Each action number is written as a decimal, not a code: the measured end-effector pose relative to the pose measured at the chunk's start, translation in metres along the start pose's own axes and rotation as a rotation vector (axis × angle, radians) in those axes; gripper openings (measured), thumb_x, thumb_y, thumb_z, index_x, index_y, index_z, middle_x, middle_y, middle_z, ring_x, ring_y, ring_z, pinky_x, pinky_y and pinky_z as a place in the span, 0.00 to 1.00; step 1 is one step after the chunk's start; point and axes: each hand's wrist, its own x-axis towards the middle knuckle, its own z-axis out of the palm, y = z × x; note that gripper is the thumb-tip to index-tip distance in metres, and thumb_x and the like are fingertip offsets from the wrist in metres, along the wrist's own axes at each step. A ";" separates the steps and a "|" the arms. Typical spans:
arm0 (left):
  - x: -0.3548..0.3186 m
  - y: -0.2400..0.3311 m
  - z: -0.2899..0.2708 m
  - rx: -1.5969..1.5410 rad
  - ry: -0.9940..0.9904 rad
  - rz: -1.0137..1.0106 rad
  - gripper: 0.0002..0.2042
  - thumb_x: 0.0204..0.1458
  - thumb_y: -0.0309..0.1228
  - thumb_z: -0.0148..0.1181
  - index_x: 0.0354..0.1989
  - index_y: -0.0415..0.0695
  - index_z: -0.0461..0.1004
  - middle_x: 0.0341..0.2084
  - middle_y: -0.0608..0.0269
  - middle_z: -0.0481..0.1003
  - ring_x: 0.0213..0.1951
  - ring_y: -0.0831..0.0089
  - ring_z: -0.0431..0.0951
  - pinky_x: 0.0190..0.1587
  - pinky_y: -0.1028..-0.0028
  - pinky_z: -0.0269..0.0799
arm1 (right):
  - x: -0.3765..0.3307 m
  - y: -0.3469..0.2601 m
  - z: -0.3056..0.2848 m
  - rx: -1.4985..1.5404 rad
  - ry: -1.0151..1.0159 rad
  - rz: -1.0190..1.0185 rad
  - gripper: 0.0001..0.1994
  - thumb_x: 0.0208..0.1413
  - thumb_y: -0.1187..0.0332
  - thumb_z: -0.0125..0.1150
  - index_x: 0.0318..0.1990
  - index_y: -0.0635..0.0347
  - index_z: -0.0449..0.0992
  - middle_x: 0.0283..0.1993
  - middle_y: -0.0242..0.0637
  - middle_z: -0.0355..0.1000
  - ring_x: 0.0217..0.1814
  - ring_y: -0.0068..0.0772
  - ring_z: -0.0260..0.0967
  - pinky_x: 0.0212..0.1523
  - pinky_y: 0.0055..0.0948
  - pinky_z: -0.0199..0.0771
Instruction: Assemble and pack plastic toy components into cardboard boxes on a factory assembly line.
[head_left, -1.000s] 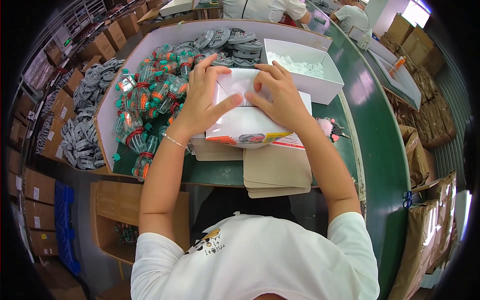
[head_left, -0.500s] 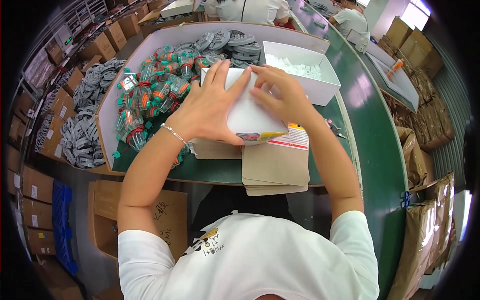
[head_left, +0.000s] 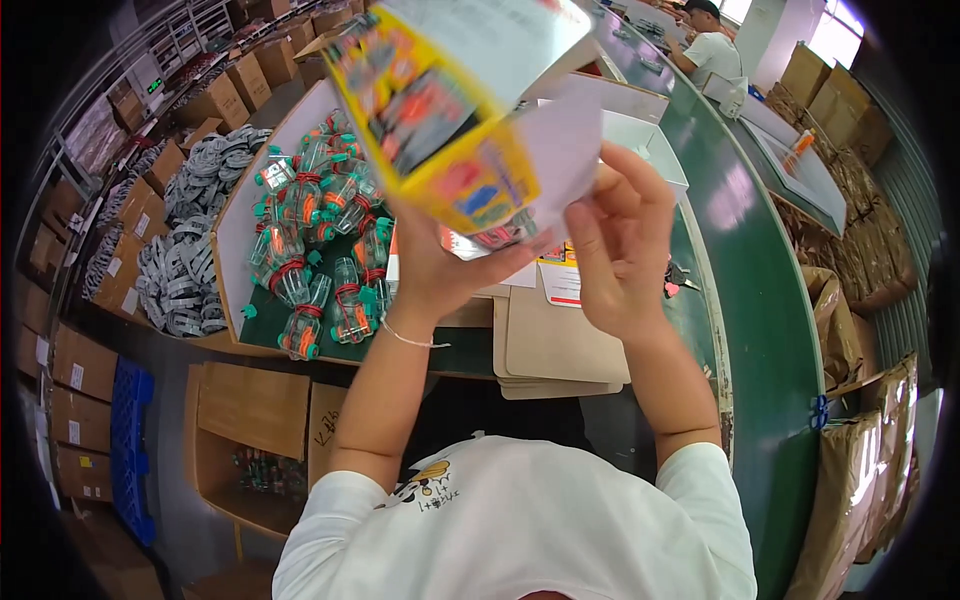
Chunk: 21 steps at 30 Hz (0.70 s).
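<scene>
A printed cardboard box (head_left: 430, 110), yellow with colour pictures and a white side, is raised and tilted above the bench. My left hand (head_left: 445, 265) grips it from below, thumb along the lower edge and the other fingers hidden behind. Its white flap (head_left: 565, 140) stands out on the right, where my right hand (head_left: 630, 235) closes curled fingers at the edge. Below lie brown cardboard sheets (head_left: 560, 350) in a stack, with a printed white and red piece (head_left: 562, 285) on top. Clear plastic bottles (head_left: 290, 215) with green caps and orange parts are heaped to the left.
A white open box (head_left: 650, 135) stands at the back right. Small metal pieces with a pink tag (head_left: 680, 280) lie on the green bench (head_left: 745, 300). Grey coiled parts (head_left: 185, 270) fill cartons at left. An open carton (head_left: 250, 400) sits below; a person (head_left: 710, 50) works far right.
The box has come up off the bench and turned, showing its yellow printed sides. My left hand has shifted beneath it; my right hand has moved from its top to the flap.
</scene>
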 end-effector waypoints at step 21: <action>-0.043 -0.021 0.016 1.388 -0.445 0.416 0.26 0.51 0.25 0.56 0.60 0.30 0.63 0.59 0.38 0.64 0.63 0.50 0.64 0.64 0.59 0.61 | -0.052 0.043 -0.016 -0.834 -0.446 -0.067 0.23 0.43 0.83 0.60 0.50 0.58 0.74 0.42 0.36 0.72 0.41 0.42 0.68 0.45 0.42 0.66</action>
